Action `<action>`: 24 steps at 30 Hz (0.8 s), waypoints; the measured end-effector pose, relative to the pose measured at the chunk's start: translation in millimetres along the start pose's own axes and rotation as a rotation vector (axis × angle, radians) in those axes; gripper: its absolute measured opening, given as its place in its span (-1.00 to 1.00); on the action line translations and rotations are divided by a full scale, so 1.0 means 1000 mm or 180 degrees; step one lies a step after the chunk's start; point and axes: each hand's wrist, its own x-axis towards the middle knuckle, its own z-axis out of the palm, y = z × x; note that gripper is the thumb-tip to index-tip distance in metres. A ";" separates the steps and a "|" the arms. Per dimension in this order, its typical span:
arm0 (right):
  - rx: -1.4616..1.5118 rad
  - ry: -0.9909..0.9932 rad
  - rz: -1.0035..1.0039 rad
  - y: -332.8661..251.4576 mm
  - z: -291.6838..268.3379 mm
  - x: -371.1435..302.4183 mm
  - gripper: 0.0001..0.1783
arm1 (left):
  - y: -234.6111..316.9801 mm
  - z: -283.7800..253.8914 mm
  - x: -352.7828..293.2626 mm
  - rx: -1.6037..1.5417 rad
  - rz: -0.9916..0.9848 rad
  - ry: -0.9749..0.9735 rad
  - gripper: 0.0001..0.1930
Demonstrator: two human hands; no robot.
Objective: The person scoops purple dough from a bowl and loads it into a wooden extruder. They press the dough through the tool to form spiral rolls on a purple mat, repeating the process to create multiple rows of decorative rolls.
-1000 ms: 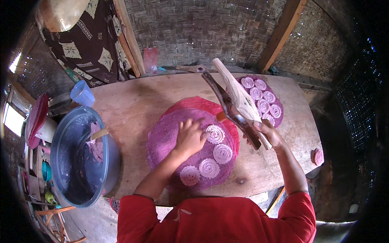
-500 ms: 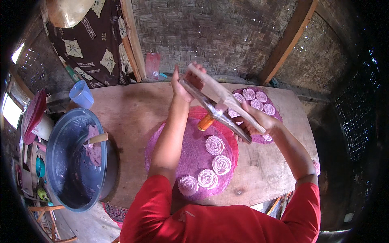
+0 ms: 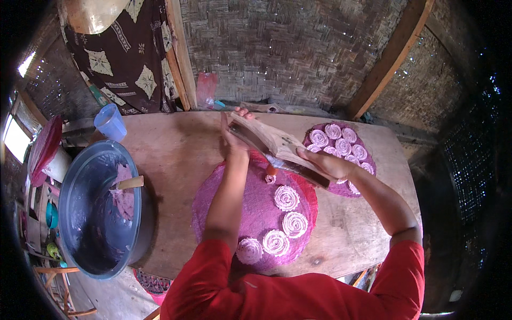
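A wooden hand press (image 3: 269,136), made of an upper plunger piece and a lower board, slants across in front of me. My left hand (image 3: 234,140) is closed round its far left end. At its near right end, my right hand (image 3: 332,164) is wrapped over the wood, thumb on top. An orange nozzle (image 3: 271,170) points down under the press. Just beneath it lies a small curl of pale pink dough (image 3: 270,180). That curl rests on a round purple mat (image 3: 218,197) with several ribbed pink dough rosettes (image 3: 286,198) along its right and near side.
A second purple mat (image 3: 311,127) full of rosettes lies at the right on the wooden table (image 3: 170,213). To the left stands a large grey-blue tub (image 3: 140,213) containing pink dough (image 3: 124,202) and a wooden-handled tool (image 3: 130,183). Behind it is a blue plastic cup (image 3: 110,124).
The press's upper piece has come down close against the lower board. Pink dough now shows under the nozzle, which sits lower over the mat. Both hands still hold the press.
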 end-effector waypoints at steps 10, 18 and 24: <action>-0.0298 0.0470 -0.0157 -0.006 -0.003 -0.001 -0.08 | 0.004 0.019 0.006 -0.0020 0.0050 -0.0157 -0.71; -0.0213 0.0586 -0.0350 0.000 -0.008 -0.015 -0.10 | -0.011 0.026 0.002 -0.0079 -0.0027 0.0003 -0.73; -0.0380 0.0826 -0.0576 0.003 0.004 0.007 -0.18 | 0.011 0.021 0.013 -0.0002 -0.0046 -0.0227 -0.75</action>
